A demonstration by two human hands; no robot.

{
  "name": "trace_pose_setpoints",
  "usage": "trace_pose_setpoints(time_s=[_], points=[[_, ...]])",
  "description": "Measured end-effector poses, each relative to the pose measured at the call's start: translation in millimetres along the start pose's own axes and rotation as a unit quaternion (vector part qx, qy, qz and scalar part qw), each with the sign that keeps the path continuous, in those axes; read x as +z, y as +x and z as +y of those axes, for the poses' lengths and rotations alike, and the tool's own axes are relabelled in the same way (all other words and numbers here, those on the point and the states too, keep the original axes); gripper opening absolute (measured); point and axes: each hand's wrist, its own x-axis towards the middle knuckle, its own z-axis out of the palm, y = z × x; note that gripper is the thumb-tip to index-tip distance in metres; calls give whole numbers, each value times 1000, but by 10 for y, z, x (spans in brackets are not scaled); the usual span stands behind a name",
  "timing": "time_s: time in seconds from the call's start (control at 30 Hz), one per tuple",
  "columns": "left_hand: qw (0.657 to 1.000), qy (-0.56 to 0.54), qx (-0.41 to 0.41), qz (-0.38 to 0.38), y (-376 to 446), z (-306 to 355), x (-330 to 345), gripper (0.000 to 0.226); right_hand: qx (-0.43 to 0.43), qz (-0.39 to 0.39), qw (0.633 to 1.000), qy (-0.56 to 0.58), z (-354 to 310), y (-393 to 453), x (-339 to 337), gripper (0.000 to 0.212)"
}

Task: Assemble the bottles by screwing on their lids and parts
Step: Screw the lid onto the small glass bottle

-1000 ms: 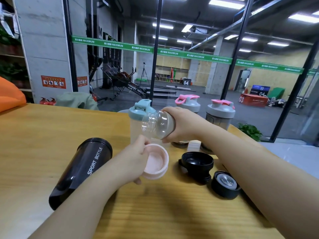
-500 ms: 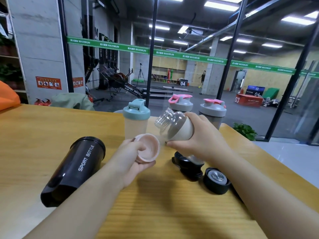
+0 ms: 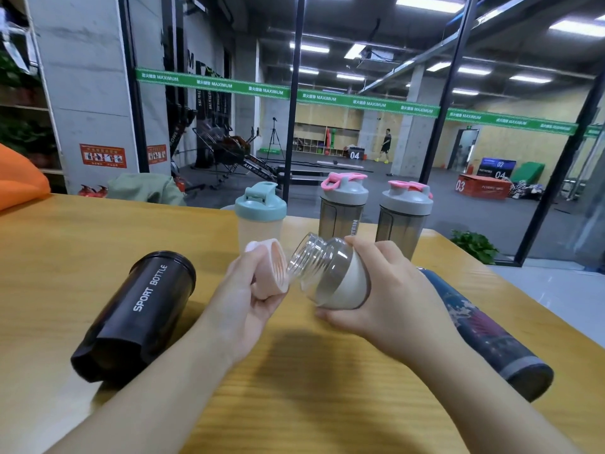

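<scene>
My right hand (image 3: 389, 296) grips a small clear bottle (image 3: 330, 273) with a cream lower part, tilted so its threaded neck points left. My left hand (image 3: 252, 290) holds a pink lid (image 3: 275, 270) with its open, threaded side facing that neck. Lid and neck nearly touch above the wooden table (image 3: 294, 388). A black bottle marked SPORT BOTTLE (image 3: 137, 316) lies on its side to the left, without a lid.
At the table's far edge stand a teal-lidded shaker (image 3: 260, 217) and two grey shakers with pink caps (image 3: 342, 208) (image 3: 406, 214). A dark patterned bottle (image 3: 487, 335) lies on its side at the right. A glass wall is behind the table.
Both hands rose and drew together. The lid turned to face the bottle's neck. The view shifted, so the black lids on the table are now hidden behind my right hand and the patterned bottle shows.
</scene>
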Motion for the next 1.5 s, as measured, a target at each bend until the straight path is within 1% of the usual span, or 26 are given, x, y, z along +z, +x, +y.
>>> trace_pose_setpoints(time_s=[0.07, 0.13, 0.23, 0.3, 0.43, 0.53, 0.67, 0.8, 0.87, 0.93, 1.0, 1.1, 1.17, 1.3, 1.33, 1.4, 1.47, 1.5], points=[[999, 40, 10, -27, -7, -9, -30, 34, -5, -10, 1000, -14, -1, -34, 11, 92], [992, 110, 32, -49, 1, -21, -67, 40, -16, -10, 1000, -23, 6, -50, 30, 93], [963, 245, 81, -73, -14, -37, -96, 52, -33, -2, 999, -37, 32, -47, 60, 93], [948, 290, 105, -75, -27, -42, -103, 51, -48, -4, 998, -49, 40, -39, 67, 93], [936, 326, 117, -71, -27, -47, -84, 45, -89, 16, 992, -87, 36, -37, 89, 91], [926, 355, 113, -66, -29, -42, -79, 45, -100, 28, 991, -88, 27, -29, 106, 87], [919, 383, 82, -47, -20, -30, -82, 50, -109, 31, 990, -88, 32, -26, 127, 82], [915, 399, 49, -45, -12, -42, -88, 45, -109, 27, 988, -103, 48, -18, 140, 84], [909, 409, 47, -69, -14, -52, -94, 56, -108, 26, 987, -112, 55, -16, 143, 84], [908, 401, 62, -99, -4, -53, -118, 60, -108, 28, 988, -111, 56, -19, 149, 83], [914, 372, 75, -145, 29, -49, -170, 66, -106, 32, 988, -106, 61, -20, 148, 82], [923, 329, 51, -192, 70, -12, -257, 81, -95, 38, 989, -104, 88, -14, 132, 84], [924, 316, 47, -210, 76, 24, -278, 79, -91, 34, 990, -105, 108, -13, 125, 85], [919, 304, 69, -241, 71, 51, -282, 78, -88, 22, 991, -104, 118, -17, 136, 85], [921, 296, 76, -242, 70, 42, -272, 76, -88, 22, 991, -100, 117, -16, 142, 85], [939, 248, 83, -225, 73, 9, -253, 65, -89, 20, 991, -96, 110, -19, 153, 85], [959, 198, 90, -179, 71, -7, -217, 42, -92, 20, 991, -95, 98, -19, 160, 84], [964, 192, 97, -155, 77, -8, -206, 37, -94, 22, 991, -93, 92, -20, 163, 83]])
